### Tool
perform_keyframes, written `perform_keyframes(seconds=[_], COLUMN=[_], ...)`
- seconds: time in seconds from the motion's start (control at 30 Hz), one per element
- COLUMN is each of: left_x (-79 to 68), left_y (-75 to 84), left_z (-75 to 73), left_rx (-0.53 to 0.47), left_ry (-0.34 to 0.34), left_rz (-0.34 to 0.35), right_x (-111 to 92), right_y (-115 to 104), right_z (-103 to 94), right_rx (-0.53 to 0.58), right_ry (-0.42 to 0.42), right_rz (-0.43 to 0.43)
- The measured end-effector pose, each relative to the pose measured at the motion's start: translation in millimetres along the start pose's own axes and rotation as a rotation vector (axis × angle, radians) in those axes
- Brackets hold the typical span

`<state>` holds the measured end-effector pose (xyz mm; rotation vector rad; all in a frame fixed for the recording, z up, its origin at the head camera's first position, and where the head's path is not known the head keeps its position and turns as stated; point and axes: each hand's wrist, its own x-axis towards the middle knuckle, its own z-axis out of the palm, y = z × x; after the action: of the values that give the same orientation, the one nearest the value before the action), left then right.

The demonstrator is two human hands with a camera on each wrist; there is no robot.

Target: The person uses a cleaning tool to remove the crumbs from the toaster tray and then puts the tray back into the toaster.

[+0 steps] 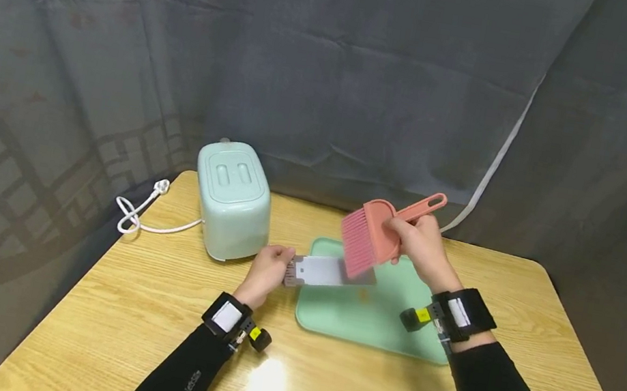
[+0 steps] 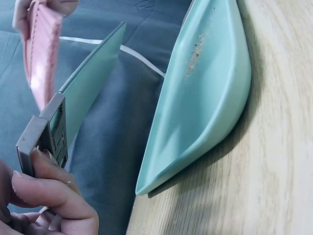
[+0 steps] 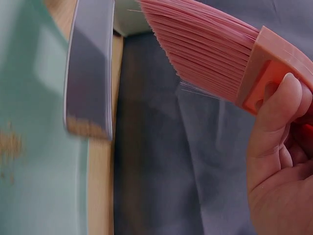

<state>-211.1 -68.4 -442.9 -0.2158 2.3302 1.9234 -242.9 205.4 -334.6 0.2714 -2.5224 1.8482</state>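
Observation:
My left hand (image 1: 265,275) pinches the grey end piece of a flat metal crumb tray (image 1: 325,271), which reaches out over a mint-green serving tray (image 1: 341,325). In the left wrist view, thumb and fingers close on that end piece, with the metal sheet (image 2: 95,78) standing clear of the tray below. My right hand (image 1: 423,247) grips a pink brush (image 1: 383,231) by its head, the handle pointing up and away. Its bristles (image 3: 205,46) overlap the metal sheet in the head view. Fine brown crumbs (image 2: 195,55) lie in the serving tray.
A mint-green toaster (image 1: 240,225) with its lid on stands at the back left. From it a white cord (image 1: 171,228) runs left to a plug (image 1: 161,187) at the wooden table's (image 1: 143,319) edge. A grey curtain (image 1: 356,92) hangs behind.

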Motion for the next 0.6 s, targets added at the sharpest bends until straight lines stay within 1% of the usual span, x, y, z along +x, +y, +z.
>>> perform_keyframes(seconds=[0.17, 0.37, 0.6], left_x=[-0.1, 0.5, 1.2], left_y=[0.1, -0.6, -3.0], left_z=[0.8, 0.5, -2.1], left_rx=[-0.004, -0.013, -0.013], left_ry=[-0.002, -0.004, -0.014], left_rz=[0.001, 0.003, 0.022], right_x=[6.4, 7.5, 7.1], right_y=[0.1, 2.0, 11.8], right_z=[22.5, 43.3, 61.1], right_rx=[0.017, 0.031, -0.023], right_ry=[-0.031, -0.08, -0.096], right_rz=[0.018, 0.01, 0.035])
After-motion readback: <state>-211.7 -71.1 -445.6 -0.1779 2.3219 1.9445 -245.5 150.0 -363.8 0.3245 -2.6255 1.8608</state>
